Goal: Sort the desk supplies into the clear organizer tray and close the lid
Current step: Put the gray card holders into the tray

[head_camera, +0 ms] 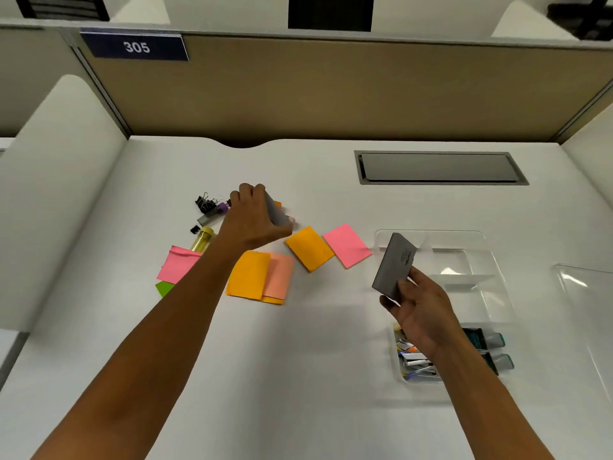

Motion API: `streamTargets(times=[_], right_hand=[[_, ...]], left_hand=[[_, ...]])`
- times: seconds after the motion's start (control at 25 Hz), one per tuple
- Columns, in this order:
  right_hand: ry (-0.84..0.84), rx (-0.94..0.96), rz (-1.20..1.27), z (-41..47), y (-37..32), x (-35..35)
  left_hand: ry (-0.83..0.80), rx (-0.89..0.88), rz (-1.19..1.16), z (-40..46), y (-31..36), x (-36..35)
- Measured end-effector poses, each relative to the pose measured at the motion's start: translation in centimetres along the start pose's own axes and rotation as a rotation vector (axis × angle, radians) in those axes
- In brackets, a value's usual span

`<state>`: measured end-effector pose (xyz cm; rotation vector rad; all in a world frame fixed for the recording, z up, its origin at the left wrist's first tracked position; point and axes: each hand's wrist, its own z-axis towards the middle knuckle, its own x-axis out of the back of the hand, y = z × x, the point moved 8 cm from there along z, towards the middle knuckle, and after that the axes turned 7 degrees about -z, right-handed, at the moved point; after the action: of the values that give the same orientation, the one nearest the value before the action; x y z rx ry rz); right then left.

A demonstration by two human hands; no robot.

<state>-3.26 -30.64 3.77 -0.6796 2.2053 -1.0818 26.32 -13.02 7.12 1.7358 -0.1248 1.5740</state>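
Clear plastic, the organizer tray [477, 260] sits on the white desk [315, 360] at about 4 o'clock from the middle of the desk, its far compartments bare, its near-left compartment holding a heap of small staple boxes [414, 360] and its near-right one two markers [494, 350]. A clear lid [587, 300] lies just beside it at 3 o'clock. The right hand [421, 310] hovers over the tray's left edge, thumb and fingers pinching a flat grey box [394, 263] tilted upright. At 9 o'clock from the tray lie a pink sticky pad [346, 245] and an orange sticky pad [310, 249], touching at their corners; further out, an orange and salmon stack [262, 277], another pink pad [177, 265] and a green scrap [164, 287]. The left hand [255, 217] at 11 o'clock grips a second grey box [277, 212], apparently just above the desk. Beside it are black binder clips [205, 202], a grey lead case [212, 214] and a yellow tube [202, 239].
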Motion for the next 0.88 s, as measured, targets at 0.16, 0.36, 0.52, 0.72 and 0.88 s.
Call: streamTargets(times=[0.16,0.36,0.52,0.72,0.88], right_hand=[[-0.012,0.030,0.006,-0.9,-1.1,0.3],[-0.015,0.051,0.072,-2.5,-2.6,2.7],[0.063,0.054,0.012,-4.1,-3.6,6.5],[0.108,0.063,-0.024,-5.4,-5.2,11.1],[0.117,0.060,-0.002,-6.2,-6.0,14.8]], left_hand=[[0.029,-0.057,-0.090,-3.0,5.2,0.5],[0.009,0.012,-0.437,-7.1,11.5,-1.7],[0.002,0.027,-0.531,-8.7,17.0,-3.7],[-0.057,0.065,-0.703,-9.1,22.2,-7.0],[-0.174,0.127,-0.707,-9.1,25.4,-10.5]])
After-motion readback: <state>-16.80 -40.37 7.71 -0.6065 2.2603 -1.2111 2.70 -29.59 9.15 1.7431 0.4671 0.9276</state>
